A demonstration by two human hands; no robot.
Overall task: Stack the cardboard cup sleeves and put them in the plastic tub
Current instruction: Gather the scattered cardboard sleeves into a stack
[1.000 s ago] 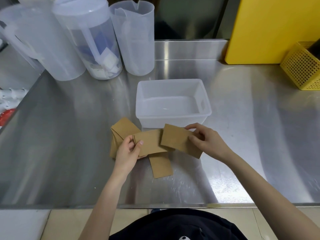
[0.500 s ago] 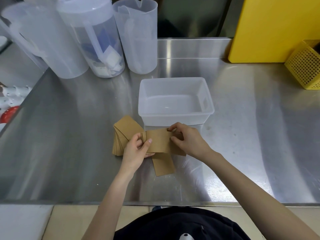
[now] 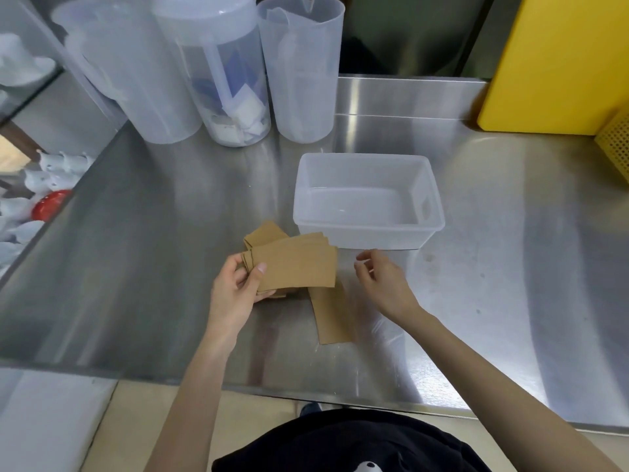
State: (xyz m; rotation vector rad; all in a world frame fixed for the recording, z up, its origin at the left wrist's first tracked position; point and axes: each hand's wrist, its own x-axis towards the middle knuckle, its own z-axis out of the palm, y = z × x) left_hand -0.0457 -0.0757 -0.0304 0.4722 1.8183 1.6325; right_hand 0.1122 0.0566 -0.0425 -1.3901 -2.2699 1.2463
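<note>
My left hand (image 3: 235, 291) grips a stack of flat brown cardboard cup sleeves (image 3: 296, 267) by its left end, thumb on top, just in front of the plastic tub. One more loose sleeve (image 3: 332, 318) lies flat on the steel counter under and in front of the stack. My right hand (image 3: 381, 281) hovers to the right of the stack with its fingers apart, holding nothing. The translucent white plastic tub (image 3: 367, 238) stands behind the stack with nothing inside it.
Three translucent plastic pitchers (image 3: 299, 73) stand at the back left of the steel counter (image 3: 153, 250). A yellow board (image 3: 558, 63) leans at the back right beside a yellow perforated basket (image 3: 616, 144). White and red items (image 3: 47, 202) lie off the counter's left edge.
My right hand laid its sleeve onto the stack held in my left hand, then let go and drew back to the right. The stack now looks squared up.
</note>
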